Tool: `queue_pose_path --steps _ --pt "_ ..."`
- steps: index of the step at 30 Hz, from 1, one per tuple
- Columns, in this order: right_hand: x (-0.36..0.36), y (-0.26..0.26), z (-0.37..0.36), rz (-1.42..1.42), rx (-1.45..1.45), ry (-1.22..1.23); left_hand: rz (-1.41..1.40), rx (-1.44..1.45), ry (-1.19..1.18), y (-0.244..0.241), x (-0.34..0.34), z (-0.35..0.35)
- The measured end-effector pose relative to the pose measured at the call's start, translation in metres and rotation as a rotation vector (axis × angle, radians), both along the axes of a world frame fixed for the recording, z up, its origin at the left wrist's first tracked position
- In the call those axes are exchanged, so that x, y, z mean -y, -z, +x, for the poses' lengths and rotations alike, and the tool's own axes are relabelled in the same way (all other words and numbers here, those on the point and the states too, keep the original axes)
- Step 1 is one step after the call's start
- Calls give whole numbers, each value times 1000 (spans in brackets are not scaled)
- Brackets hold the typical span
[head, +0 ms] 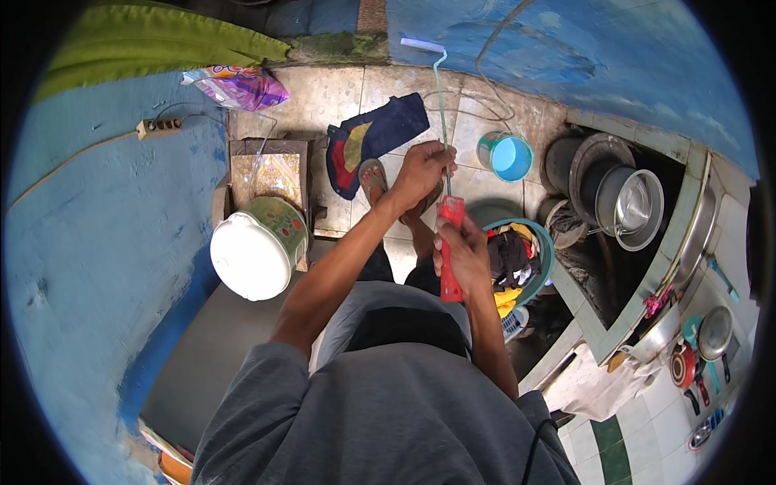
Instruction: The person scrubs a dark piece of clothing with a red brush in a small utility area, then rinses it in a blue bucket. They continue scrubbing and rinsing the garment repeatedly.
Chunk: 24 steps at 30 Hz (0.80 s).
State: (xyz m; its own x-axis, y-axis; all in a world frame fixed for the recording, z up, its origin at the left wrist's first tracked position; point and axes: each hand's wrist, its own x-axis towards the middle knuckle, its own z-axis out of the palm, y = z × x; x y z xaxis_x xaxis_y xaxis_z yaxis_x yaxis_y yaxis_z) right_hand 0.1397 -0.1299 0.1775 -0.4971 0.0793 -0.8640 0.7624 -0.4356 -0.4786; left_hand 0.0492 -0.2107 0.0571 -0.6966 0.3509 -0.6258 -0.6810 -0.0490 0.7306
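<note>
My right hand is wrapped around the red handle of a long paint roller. Farther up, my left hand pinches the roller's thin metal rod. At the far end, the narrow roller sleeve lies against or just before the blue wall; contact cannot be told. A small pail with light-blue paint inside stands on the floor tiles to the right of my left hand. Beside my feet, a dark blue cloth garment with red and yellow patches lies spread out.
A tub of clothes stands close on my right. Beyond it are pots by a tiled counter. To my left, a rice cooker sits by a low wooden stool. A power strip hangs on the wall; a cable trails ahead.
</note>
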Motion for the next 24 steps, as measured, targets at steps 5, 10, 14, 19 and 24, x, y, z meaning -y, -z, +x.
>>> queue_pose_path --steps 5,10,14,19,24 --pt "1 -3 -17 -35 -1 8 -31 -62 17 -3 5 -16" --pt "18 -36 -8 -69 0 74 30 17 -23 -28 15 -5" --pt "34 -15 -23 -144 -38 122 -3 43 -14 -16 27 -18" --pt "29 -48 -11 -59 3 90 69 -10 14 -44 23 -7" --pt "28 -31 -22 -63 2 110 16 -44 88 -20 26 -21"
